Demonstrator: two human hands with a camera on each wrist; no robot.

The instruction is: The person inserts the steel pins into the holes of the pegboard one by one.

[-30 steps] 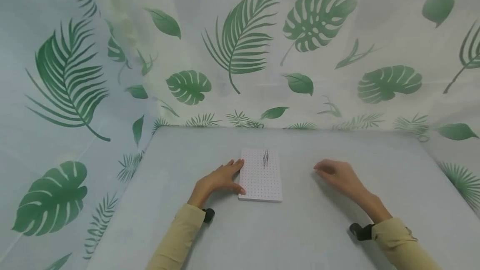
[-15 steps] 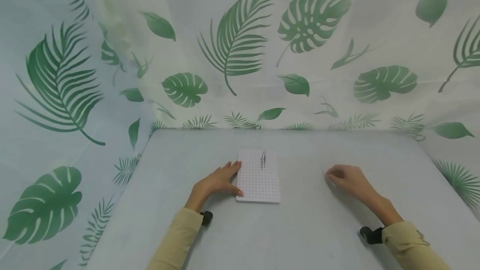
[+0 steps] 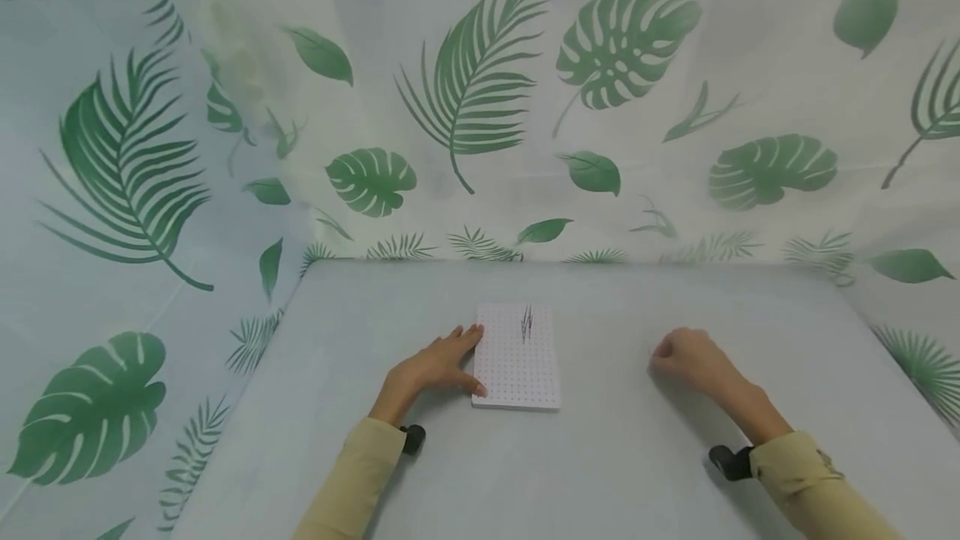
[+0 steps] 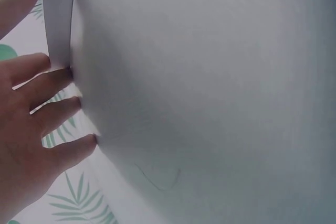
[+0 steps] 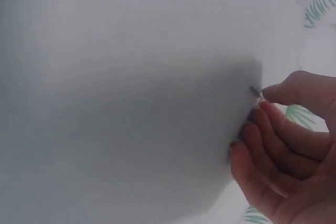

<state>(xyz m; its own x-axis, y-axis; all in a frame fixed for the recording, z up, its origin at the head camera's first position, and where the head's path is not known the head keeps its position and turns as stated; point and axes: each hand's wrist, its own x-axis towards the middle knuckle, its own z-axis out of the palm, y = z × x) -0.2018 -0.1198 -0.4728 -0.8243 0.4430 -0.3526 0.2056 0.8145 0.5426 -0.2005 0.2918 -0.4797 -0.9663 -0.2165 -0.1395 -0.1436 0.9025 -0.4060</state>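
A white board [image 3: 517,382] with a grid of small holes lies flat on the table. Several thin dark pins [image 3: 527,323] stand near its far end. My left hand [image 3: 435,363] rests at the board's left edge, thumb at the near corner and fingers spread along the side; in the left wrist view its fingertips touch the board's side [image 4: 59,19] and the table. To the right of the board, my right hand [image 3: 692,361] is held low over the table. Its thumb and index finger pinch a thin pin [image 5: 254,91], mostly hidden by the fingertips, while the other fingers curl in.
The table [image 3: 600,473] has a pale covering. A leaf-printed curtain [image 3: 495,90] hangs along its back and left side. A thin curved line [image 4: 163,187] like a hair lies on the table. Each wrist wears a black camera [image 3: 731,462].
My right hand has shifted right, away from the board, and turned so the pin is now hidden in the head view. My left hand stays at the board's edge.
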